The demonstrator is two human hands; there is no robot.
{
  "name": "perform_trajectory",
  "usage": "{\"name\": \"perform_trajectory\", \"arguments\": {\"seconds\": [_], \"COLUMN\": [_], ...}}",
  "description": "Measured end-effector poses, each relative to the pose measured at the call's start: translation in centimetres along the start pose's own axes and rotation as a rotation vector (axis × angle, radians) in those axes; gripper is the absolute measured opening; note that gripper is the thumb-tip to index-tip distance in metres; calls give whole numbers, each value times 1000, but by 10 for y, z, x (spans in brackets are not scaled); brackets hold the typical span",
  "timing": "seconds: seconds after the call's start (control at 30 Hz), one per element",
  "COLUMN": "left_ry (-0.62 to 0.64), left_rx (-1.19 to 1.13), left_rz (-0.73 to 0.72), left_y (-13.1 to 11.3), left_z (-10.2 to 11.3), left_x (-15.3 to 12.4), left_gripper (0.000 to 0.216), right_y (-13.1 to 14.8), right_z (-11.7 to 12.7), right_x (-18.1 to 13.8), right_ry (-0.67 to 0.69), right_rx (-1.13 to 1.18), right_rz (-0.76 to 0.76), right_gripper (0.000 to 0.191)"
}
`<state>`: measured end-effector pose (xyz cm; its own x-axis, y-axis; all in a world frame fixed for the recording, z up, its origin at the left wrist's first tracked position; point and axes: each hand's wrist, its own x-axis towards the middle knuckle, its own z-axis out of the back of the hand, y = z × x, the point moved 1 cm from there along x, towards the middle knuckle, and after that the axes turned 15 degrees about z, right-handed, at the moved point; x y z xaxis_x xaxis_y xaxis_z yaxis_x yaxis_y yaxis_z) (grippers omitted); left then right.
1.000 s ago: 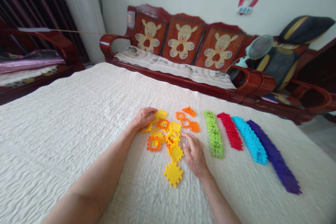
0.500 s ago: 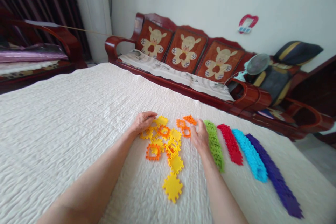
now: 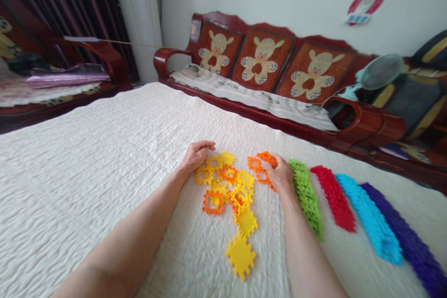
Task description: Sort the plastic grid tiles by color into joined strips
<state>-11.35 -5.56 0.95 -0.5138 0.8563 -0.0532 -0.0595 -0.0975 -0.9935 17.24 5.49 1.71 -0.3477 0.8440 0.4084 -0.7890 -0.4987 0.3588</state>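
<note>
yellow plastic lies nearest: a solid notched tile (image 3: pixel 240 257), flat on the pale quilted cover (image 3: pixel 195 251). just beyond it, almost corner to corner, is another solid yellow tile (image 3: pixel 245 222), at the near end of a loose pile. off to the right four long strips slant away across the cover: dark purple (image 3: pixel 405 233), light blue (image 3: pixel 370 219), red (image 3: pixel 335 200) and lime green (image 3: pixel 306 198). on the pile's near left side sits an orange frame (image 3: pixel 212 211), partly over a yellow piece.

farther up, the person's right hand (image 3: pixel 281 172) is bent over a small cluster of orange pieces (image 3: pixel 258 169), fingertips at the farthest orange piece (image 3: pixel 267 158); i cannot tell whether it grips that. the left hand (image 3: pixel 198 154) is at the pile's far left edge, fingers bent, and i cannot tell if anything is in it.

past the cover stands a dark red wooden sofa (image 3: pixel 249 108) with three bear cushions (image 3: pixel 260 58), a pale fan (image 3: pixel 381 72) at its right end, and a pink heart-shaped hanging (image 3: pixel 366 7) on the wall behind.
</note>
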Motion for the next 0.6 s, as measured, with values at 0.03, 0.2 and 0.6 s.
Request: {"name": "perform_trajectory", "arguments": {"seconds": [0.03, 0.2, 0.6], "left_ry": [1, 4, 13], "left_rx": [-3, 16, 43], "left_rz": [-4, -15, -18], "left_y": [0, 0, 1], "left_z": [0, 0, 0], "left_x": [0, 1, 1], "left_gripper": [31, 31, 33], "right_y": [0, -2, 2], "right_z": [-1, -3, 5], "right_x": [0, 3, 3], "right_ry": [-10, -26, -7], "right_rx": [-9, 0, 89], "right_rz": [7, 32, 0], "right_gripper": [46, 40, 40]}}
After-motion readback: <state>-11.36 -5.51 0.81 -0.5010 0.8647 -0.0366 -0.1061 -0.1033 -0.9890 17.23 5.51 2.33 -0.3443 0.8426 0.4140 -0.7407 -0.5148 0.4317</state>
